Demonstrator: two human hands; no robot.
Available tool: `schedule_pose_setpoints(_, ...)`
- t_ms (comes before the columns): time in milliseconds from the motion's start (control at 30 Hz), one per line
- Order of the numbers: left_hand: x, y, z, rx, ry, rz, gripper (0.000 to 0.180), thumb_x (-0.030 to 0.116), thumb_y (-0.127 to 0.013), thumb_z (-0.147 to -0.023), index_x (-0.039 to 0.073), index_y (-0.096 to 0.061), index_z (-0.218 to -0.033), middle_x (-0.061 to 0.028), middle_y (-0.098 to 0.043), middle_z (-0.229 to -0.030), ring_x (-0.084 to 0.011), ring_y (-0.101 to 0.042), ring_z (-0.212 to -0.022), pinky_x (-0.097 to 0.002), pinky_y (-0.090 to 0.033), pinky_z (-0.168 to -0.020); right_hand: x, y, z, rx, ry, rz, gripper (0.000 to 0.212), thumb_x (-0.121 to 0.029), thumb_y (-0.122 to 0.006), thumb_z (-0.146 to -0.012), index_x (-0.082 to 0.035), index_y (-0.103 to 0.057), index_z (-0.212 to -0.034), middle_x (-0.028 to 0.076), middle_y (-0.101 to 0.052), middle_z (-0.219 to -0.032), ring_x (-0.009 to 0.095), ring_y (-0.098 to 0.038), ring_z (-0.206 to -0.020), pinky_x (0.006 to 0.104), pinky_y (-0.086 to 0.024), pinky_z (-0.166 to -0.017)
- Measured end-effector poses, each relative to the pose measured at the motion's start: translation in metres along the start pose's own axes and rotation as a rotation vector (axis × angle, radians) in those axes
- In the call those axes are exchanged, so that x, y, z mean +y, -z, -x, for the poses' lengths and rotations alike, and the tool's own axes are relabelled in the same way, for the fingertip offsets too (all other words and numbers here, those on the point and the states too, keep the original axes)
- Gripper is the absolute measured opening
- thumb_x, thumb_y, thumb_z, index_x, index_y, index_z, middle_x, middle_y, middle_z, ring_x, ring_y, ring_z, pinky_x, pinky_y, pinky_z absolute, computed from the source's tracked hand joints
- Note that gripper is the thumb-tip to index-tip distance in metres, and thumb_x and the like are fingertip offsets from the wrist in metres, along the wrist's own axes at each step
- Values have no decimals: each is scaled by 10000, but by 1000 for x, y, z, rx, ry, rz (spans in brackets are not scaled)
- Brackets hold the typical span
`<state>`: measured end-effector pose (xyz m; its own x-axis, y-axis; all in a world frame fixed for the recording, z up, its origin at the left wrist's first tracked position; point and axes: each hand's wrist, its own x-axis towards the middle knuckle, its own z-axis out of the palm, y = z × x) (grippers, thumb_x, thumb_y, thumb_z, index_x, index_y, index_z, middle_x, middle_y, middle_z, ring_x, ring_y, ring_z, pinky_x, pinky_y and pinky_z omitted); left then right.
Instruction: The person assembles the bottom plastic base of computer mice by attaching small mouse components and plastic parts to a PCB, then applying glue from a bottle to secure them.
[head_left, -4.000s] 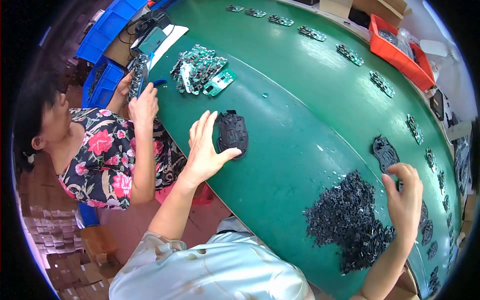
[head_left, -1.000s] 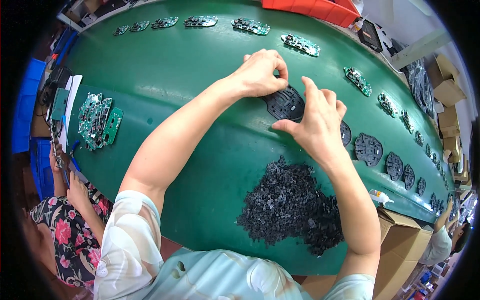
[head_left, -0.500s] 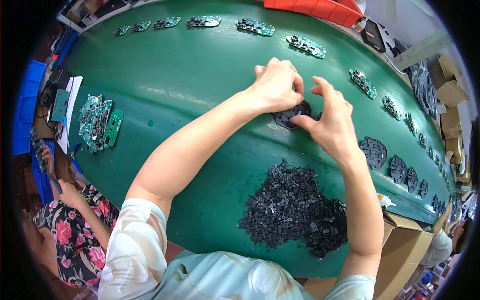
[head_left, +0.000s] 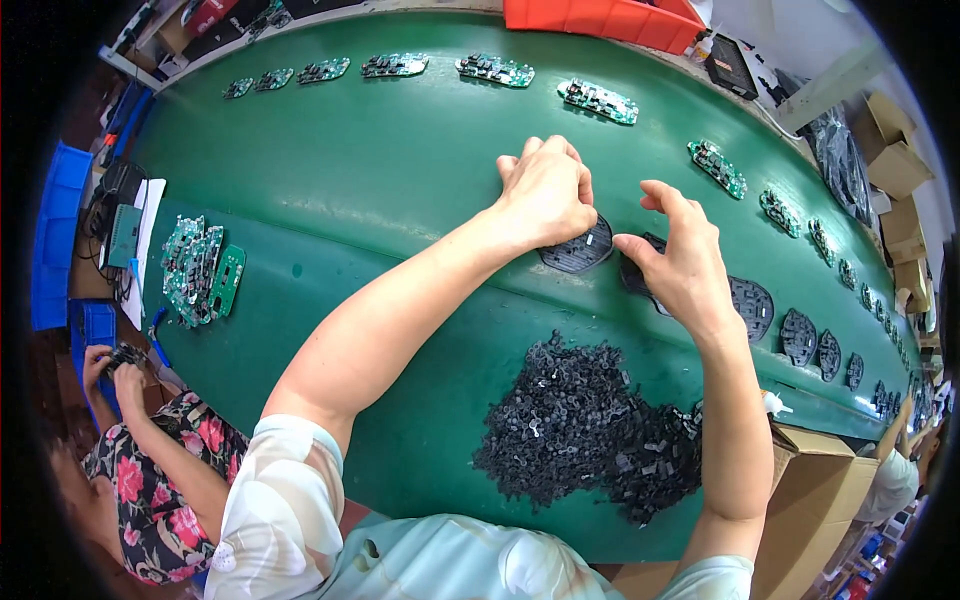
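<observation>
My left hand (head_left: 548,195) is closed in a pinch over the upper edge of a rounded black plastic casing (head_left: 580,252) on the green bench. Its fingertips are hidden, so what they grip, if anything, does not show. To the right, my right hand (head_left: 688,262) has thumb and fingers apart and holds nothing visible. A second black casing (head_left: 634,277) lies partly behind that hand. Below my hands is a big heap of small black plastic parts (head_left: 560,425), with larger black pieces (head_left: 655,460) at its right side.
Green circuit boards (head_left: 597,101) form a long row across the far bench and down the right. More black casings (head_left: 798,335) lie right of my hand. Stacked boards (head_left: 193,265) sit left. A cardboard box (head_left: 815,490) stands near right; a person (head_left: 165,470) works at left.
My right thumb has come away from the black casing, leaving a gap. The second casing now shows more beside my right hand. The person at left has brought both hands together.
</observation>
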<state>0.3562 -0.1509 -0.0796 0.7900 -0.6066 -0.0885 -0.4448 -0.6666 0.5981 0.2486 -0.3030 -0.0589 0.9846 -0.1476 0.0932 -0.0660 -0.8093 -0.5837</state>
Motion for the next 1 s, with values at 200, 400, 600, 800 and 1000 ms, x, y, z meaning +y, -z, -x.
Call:
schedule_pose_setpoints(200,6,-2,3,47,93,-74,76,172,-715,-634,119,-707,-688,-68,-538,-1144,-272,-435,-1157,-444,-310,-955,1,-12,-12,-35,-47,-26,462,-148,-750,-753,-9,-587,-1162,162,-649,-1083,319,-566,-1086,443,-388,-967)
schedule_pose_setpoints(400,11,-4,-7,11,182,-87,94,160,-742,-598,141,-721,-688,-44,-527,-1167,-264,-421,-1160,-444,-316,-956,-2,-18,-40,-170,-220,-62,405,-101,-747,-679,14,-646,-1055,164,-692,-959,321,-656,-952,399,-498,-860)
schedule_pose_setpoints(600,12,-4,-15,-22,249,-89,124,168,-775,-572,153,-722,-683,-23,-530,-1162,-259,-423,-1156,-432,-323,-962,2,-15,-54,-247,-301,-92,407,-71,-773,-633,16,-662,-1015,157,-693,-937,283,-675,-908,361,-524,-809)
schedule_pose_setpoints(800,16,-5,-18,-59,286,-86,139,166,-787,-569,169,-722,-692,-18,-533,-1155,-258,-425,-1157,-433,-335,-961,14,-13,-60,-322,-353,-161,439,-97,-808,-626,15,-655,-1022,164,-689,-971,274,-665,-943,355,-519,-818)
schedule_pose_setpoints(1000,16,-10,-16,-45,273,-105,136,171,-787,-575,170,-721,-693,-17,-533,-1165,-263,-421,-1165,-434,-333,-968,7,-13,-56,-330,-341,-80,402,-136,-778,-657,-4,-649,-1014,191,-683,-1004,313,-652,-996,386,-503,-865)
